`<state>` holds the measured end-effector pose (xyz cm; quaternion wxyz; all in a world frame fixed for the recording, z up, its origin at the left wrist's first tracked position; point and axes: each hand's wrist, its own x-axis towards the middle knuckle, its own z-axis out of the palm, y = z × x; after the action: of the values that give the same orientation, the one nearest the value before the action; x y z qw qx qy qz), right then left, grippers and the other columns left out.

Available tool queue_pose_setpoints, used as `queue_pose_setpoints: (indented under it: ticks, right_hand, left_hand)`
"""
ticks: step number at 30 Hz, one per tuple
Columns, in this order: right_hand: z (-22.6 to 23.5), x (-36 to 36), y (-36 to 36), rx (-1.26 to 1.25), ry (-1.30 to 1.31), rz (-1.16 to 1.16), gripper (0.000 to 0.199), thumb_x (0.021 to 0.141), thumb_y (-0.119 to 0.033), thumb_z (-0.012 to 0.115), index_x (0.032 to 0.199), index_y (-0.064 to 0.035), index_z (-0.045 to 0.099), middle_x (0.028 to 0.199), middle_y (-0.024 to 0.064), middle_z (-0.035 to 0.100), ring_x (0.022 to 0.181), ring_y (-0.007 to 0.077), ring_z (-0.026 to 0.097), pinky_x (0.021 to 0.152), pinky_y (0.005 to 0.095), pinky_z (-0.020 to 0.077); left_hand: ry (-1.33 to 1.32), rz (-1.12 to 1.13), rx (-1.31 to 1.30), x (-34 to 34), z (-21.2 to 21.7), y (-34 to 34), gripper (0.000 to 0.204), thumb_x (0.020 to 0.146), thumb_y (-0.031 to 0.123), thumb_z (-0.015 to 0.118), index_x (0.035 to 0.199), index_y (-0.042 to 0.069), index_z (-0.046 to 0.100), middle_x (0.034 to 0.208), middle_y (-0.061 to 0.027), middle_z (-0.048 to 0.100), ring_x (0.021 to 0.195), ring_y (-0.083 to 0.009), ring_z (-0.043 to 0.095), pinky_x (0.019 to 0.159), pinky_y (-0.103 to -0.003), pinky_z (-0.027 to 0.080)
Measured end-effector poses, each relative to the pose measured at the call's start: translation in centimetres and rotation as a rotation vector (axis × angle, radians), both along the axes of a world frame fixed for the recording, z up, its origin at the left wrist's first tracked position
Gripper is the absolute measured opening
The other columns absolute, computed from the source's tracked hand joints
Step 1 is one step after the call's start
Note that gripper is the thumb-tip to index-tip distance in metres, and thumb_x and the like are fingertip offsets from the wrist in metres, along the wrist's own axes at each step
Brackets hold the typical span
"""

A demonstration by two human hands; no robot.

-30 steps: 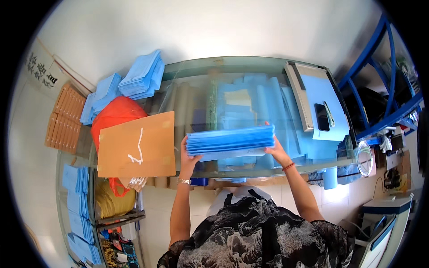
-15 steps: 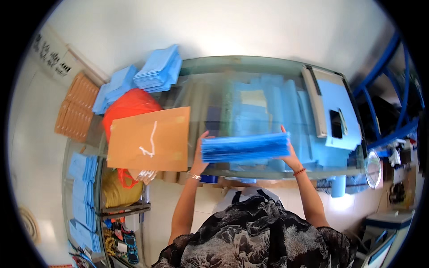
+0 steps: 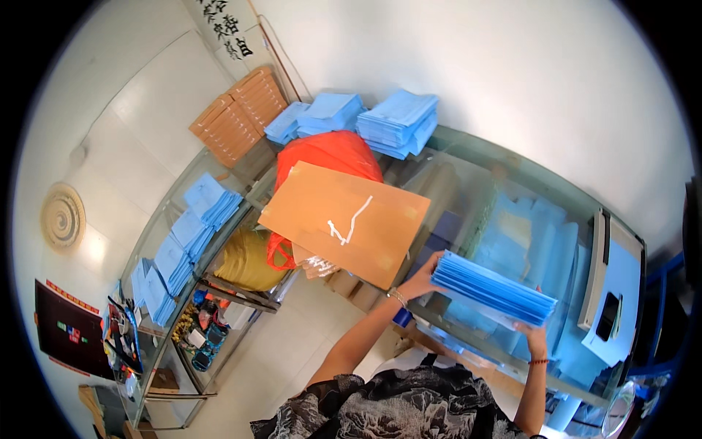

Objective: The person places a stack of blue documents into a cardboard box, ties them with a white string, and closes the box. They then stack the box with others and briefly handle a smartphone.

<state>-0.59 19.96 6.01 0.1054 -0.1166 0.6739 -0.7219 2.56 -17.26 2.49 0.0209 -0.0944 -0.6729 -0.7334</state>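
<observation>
So the glass table [image 3: 468, 157] is the big thing, with a flat brown paper bag [image 3: 344, 219] at its near-left edge. Over its front, left hand [image 3: 423, 278] and right hand [image 3: 534, 338] clamp the blue sheet stack [image 3: 491, 289] by both ends, fingers curled tight.

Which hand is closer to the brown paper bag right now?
Left. The left hand grips the blue stack beside the brown paper bag; the right hand holds the stack's far end.

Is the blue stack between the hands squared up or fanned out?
Squared up: the blue stack shows layered edges aligned in one even block, with the left hand and right hand pressed against its two ends over the glass table.
</observation>
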Motion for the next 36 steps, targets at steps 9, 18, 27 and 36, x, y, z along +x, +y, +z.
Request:
queue_pose_setpoints:
  ticks: [9,18,27,36]
  right_hand:
    - [-4.4,-1.6,1.9,0.128,0.026,-0.158,0.055,0.075,-0.008,0.079,0.123,0.0004,0.053,0.114,0.0092,0.06,0.102,0.0208,0.057,0.091,0.0336,0.0469]
    - [-3.8,3.9,-7.9,-0.286,-0.733,0.524,0.048,0.088,-0.01,0.068,0.13,0.0014,0.048,0.122,0.0106,0.059,0.114,0.0211,0.058,0.094,0.0331,0.0496]
    - [-7.4,5.4,-14.8,0.162,-0.075,0.553,0.032,0.084,-0.004,0.07,0.115,0.0006,0.063,0.106,0.0102,0.067,0.1,0.0139,0.062,0.086,0.0285,0.0524]
    - [-7.0,4.7,-14.6,0.29,0.089,0.584,0.031,0.087,-0.013,0.068,0.115,-0.0005,0.064,0.11,0.0121,0.067,0.1,0.0195,0.064,0.086,0.0327,0.053]
  left_hand:
    - [0.031,0.161,-0.249,-3.3,6.1,2.2,0.046,0.068,0.014,0.084,0.107,-0.002,0.065,0.096,-0.0107,0.071,0.09,-0.0144,0.065,0.084,-0.033,0.05]
    - [0.727,-0.138,-1.076,-4.8,27.6,6.8,0.041,0.055,0.037,0.084,0.076,0.006,0.067,0.065,-0.0125,0.063,0.065,-0.0341,0.063,0.058,-0.042,0.047]
    - [0.524,-0.228,-1.17,-3.6,22.4,6.9,0.055,0.054,0.027,0.084,0.099,0.008,0.057,0.082,-0.0115,0.064,0.082,-0.0314,0.064,0.066,-0.043,0.048]
    - [0.563,-0.161,-1.126,-3.5,22.0,7.0,0.064,0.056,0.03,0.086,0.103,0.008,0.049,0.089,-0.0115,0.063,0.088,-0.0323,0.063,0.07,-0.043,0.05]
